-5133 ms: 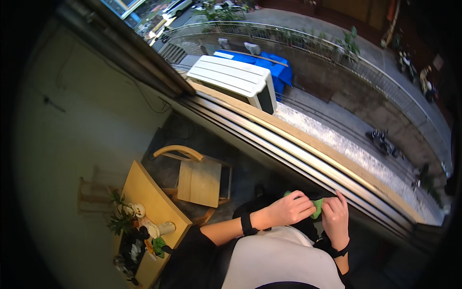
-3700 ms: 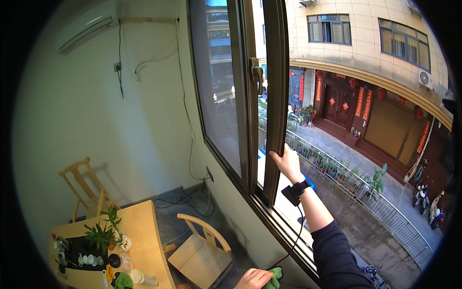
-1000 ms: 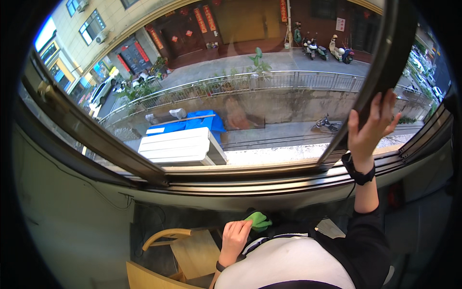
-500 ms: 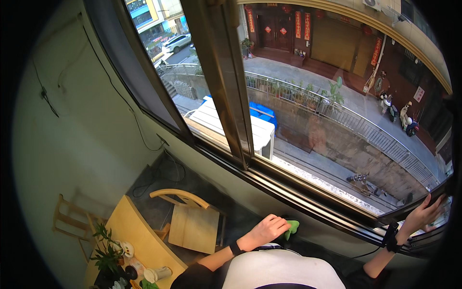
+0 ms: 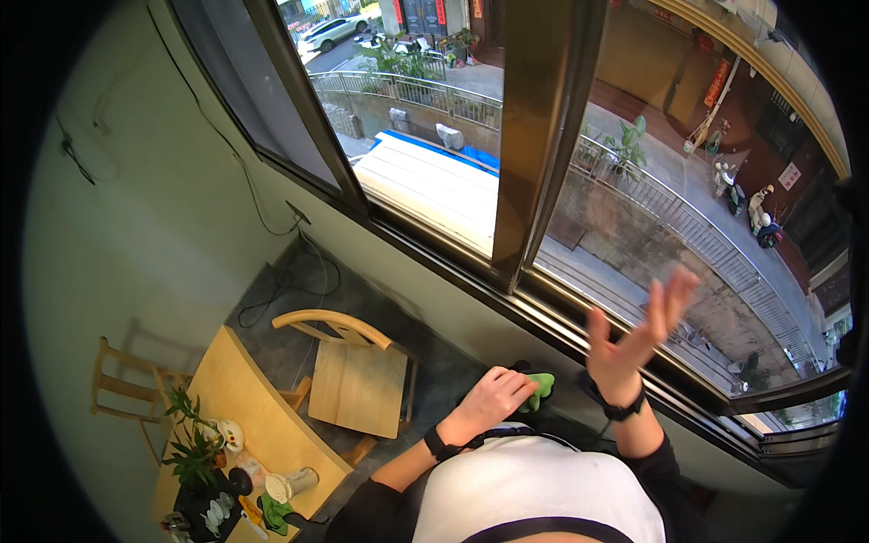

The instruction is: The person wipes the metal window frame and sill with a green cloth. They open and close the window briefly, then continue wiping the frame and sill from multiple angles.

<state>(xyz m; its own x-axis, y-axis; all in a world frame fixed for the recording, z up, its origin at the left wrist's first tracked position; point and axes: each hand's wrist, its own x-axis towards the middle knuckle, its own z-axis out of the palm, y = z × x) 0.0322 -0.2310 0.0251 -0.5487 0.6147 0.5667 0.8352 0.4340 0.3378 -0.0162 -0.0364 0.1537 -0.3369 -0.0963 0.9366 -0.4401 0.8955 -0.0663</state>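
My left hand (image 5: 500,398) is closed on a green cloth (image 5: 540,392), held in front of my body at waist height; part of the cloth sticks out past the fingers. Raised by the window, my right hand (image 5: 638,339) is open, its fingers spread and slightly blurred, with nothing in it. Behind that hand is the sliding window pane (image 5: 625,226), its dark metal frame (image 5: 543,136) standing upright to the left. The window track (image 5: 566,330) runs along the sill below. Both wrists wear dark bands.
On the left, a wooden chair (image 5: 358,385) stands beside a wooden table (image 5: 299,430). The table bears a potted plant (image 5: 192,448), a light-coloured jar (image 5: 291,485) and another green cloth (image 5: 275,513). Cables (image 5: 290,285) lie on the floor in the corner.
My right hand has left the window's right end and come left and nearer. The pane with its frame has slid right, widening the left opening. My left hand still grips the cloth.
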